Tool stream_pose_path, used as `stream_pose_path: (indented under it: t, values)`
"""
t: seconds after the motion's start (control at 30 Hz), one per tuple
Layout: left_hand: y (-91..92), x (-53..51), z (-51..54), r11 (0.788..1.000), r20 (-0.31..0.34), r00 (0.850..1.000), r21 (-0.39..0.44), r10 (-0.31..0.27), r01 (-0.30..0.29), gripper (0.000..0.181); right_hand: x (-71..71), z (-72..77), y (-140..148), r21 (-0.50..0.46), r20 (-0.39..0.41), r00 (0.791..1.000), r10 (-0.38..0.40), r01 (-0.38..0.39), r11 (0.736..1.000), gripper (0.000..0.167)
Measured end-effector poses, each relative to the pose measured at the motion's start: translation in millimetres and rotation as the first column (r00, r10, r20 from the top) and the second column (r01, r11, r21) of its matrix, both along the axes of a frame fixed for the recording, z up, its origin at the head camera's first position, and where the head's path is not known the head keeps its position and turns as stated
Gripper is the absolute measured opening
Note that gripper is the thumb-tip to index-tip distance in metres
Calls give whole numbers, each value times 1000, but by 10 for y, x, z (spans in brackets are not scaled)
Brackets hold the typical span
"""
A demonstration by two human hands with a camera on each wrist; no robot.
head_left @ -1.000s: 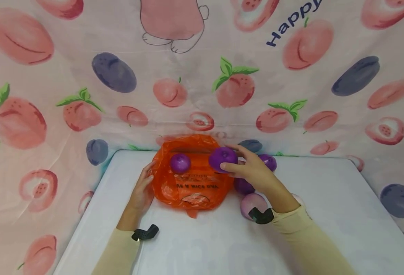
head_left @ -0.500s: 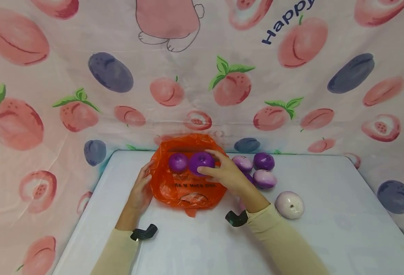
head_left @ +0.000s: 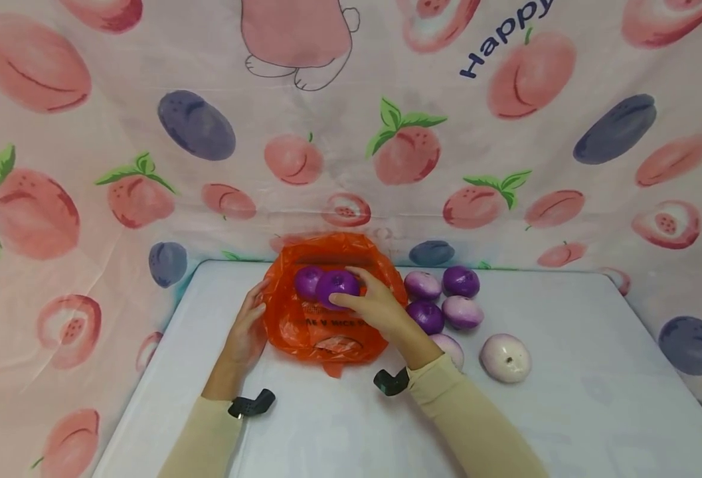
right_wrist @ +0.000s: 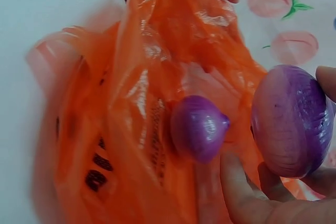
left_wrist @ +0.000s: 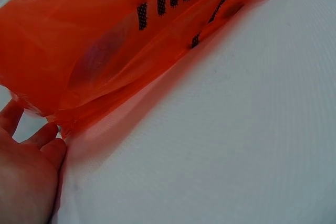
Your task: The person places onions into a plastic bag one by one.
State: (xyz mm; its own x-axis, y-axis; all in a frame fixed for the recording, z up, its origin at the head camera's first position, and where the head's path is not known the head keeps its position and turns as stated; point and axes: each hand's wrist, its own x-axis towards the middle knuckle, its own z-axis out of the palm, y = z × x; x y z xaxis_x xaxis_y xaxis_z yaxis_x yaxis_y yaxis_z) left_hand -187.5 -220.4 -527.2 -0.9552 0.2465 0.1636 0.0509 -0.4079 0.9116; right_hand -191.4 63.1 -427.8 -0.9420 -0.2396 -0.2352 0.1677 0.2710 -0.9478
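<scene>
An orange plastic bag [head_left: 327, 342] lies with its mouth spread on the white table. My right hand [head_left: 380, 309] holds a purple onion [head_left: 337, 289] over the bag's opening; in the right wrist view its fingers [right_wrist: 244, 198] curl round this onion [right_wrist: 291, 121]. Another purple onion [head_left: 307, 282] lies in the bag, and shows also in the right wrist view [right_wrist: 198, 128]. At the bag's left side, my left hand [head_left: 246, 332] touches the rim with its fingers relaxed; in the left wrist view this hand [left_wrist: 29, 169] rests against the orange plastic [left_wrist: 105, 51].
Right of the bag sit several onions, among them a dark purple one [head_left: 461, 281], a pale one [head_left: 462, 312] and another dark one [head_left: 426, 317]. A larger whitish onion [head_left: 505, 358] stands apart, farther right. A fruit-printed cloth [head_left: 327, 119] hangs behind the table [head_left: 566, 398].
My right hand has moved left with the purple onion, from the bag's right edge to above its opening, beside the other onion. The left hand has stayed at the bag's left side.
</scene>
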Motion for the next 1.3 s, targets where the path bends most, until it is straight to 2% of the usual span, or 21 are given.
stream_pose_path:
  t: [0.23, 0.43, 0.73, 1.0, 1.3]
  values:
    - [8, 19, 14, 1000, 7, 1000, 22, 2, -2, 53, -52, -124, -52, 58, -14, 1000, 1, 0, 998, 84]
    - [25, 23, 50, 1000, 25, 1000, 1, 5, -5, 55, -41, -150, -124, 59, -36, 998, 41, -39, 997, 85]
    - [6, 14, 12, 1000, 9, 1000, 17, 4, -4, 55, -51, -256, -282, 75, -46, 998, 46, -43, 996, 79]
    - [7, -3, -5, 1000, -8, 1000, -8, -7, 7, 54, -71, -370, -376, 52, 2, 1000, 20, -20, 998, 77]
    - [7, -10, 5, 1000, 7, 1000, -4, -6, 6, 56, -121, -483, -449, 75, 9, 999, 39, -39, 996, 78]
